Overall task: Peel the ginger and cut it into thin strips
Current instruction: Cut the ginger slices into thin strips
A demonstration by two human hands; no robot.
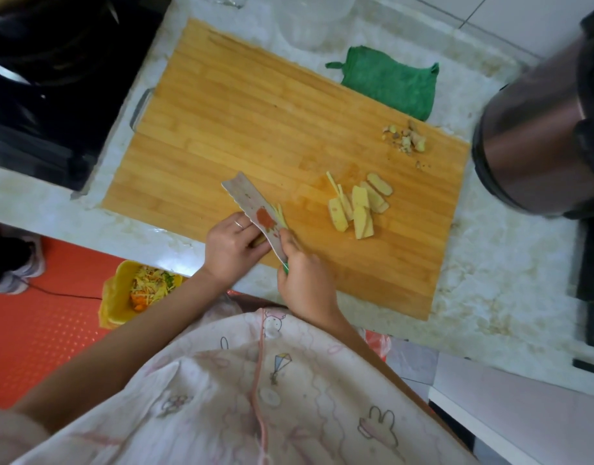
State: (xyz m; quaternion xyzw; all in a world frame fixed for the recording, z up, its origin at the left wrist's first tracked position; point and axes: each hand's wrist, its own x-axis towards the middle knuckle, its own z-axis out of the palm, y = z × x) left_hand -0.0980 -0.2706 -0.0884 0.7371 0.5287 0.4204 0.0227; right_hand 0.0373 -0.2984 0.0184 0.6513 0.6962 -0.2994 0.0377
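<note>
Cutting board [255, 105] lies on the counter. Green cloth [389, 82] overlaps its 1 o'clock edge. Both hands work at 7 o'clock. My right hand [304, 285] grips the knife [255, 209] by the handle. My left hand [232, 243] curls its fingers over a ginger piece [258, 242] against the blade. Ginger slices [357, 206] are piled at 4 o'clock, peel scraps [406, 139] at 2 o'clock. A few thin strips [281, 214] touch the blade's right side.

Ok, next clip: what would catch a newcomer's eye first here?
The patterned knife at the near edge of the bamboo board, gripped by the right hand while the left hand holds a ginger piece against it. Right of that lie pale ginger slices, and a green cloth sits at the board's far edge.
</note>
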